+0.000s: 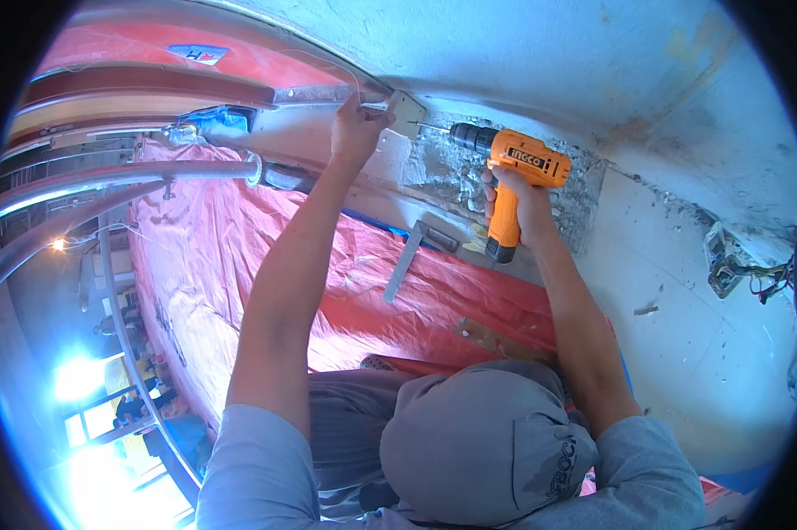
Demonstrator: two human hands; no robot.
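Note:
My right hand grips an orange and black cordless drill, its thumb and fingers round the handle. The drill's thin bit points left at a small pale plate at the top of the work strip. My left hand is raised at that plate's left edge, fingers closed on it; the fingertips are small to make out. A thin wire loops above this hand. Below lies a metal square. A grey cap fills the lower middle, between my grey sleeves.
Curved metal rails cross the upper left over a crumpled pink tarp. A rough pale wall runs along the top and right, with an open box and loose wires at right. Dark figures and bright lights show low at left.

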